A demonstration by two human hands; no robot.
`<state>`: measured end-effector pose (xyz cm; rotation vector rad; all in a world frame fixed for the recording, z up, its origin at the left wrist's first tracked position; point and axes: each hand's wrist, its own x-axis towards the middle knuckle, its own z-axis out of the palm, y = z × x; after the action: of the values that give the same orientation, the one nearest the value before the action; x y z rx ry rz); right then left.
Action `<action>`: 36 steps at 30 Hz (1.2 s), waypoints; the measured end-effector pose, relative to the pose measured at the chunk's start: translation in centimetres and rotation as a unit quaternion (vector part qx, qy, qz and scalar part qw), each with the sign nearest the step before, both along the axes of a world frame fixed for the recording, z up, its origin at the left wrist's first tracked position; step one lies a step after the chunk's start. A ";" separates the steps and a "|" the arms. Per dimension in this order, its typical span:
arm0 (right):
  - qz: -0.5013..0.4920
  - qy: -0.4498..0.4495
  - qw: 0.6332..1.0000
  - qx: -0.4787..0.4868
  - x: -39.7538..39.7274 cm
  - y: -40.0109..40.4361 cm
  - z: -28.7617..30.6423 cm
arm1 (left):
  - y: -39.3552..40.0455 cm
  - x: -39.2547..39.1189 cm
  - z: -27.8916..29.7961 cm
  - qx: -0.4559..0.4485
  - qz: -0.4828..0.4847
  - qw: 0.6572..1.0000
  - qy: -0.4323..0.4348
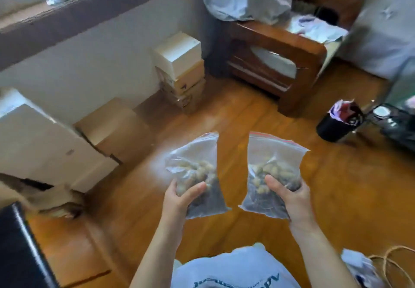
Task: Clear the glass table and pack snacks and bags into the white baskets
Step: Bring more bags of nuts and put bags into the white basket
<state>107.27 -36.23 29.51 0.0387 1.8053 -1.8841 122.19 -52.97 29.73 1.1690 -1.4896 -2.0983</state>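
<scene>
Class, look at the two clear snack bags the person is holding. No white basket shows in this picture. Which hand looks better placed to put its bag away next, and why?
Neither clearly. The left hand grips one clear bag, the right hand grips the other bag, both at like height above the wooden floor. With no basket visible, neither side is nearer.

Legible text: almost none. My shirt (235, 269) carries dark blue print at the bottom edge of the view, upside down to me and cut off by the frame; no word made out. The cardboard boxes (179, 72) by the wall show small marks, too blurred to read.
</scene>
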 end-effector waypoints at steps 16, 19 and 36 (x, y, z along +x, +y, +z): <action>-0.326 -0.014 0.945 0.003 -17.7 22.4 -2.7 | 15.1 -29.5 -2.0 -0.009 -0.251 0.968 -0.020; -0.371 -0.024 0.928 0.015 -21.3 23.8 -3.3 | 16.0 -35.0 -3.1 -0.001 -0.275 0.961 -0.015; -0.533 -0.042 0.844 0.032 -44.3 27.3 -2.6 | 19.8 -66.8 -2.2 -0.017 -0.446 0.895 0.006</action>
<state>62.98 -8.90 26.89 1.3833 1.9347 -2.4111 55.37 -33.13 27.51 0.4489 -2.3415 -2.5578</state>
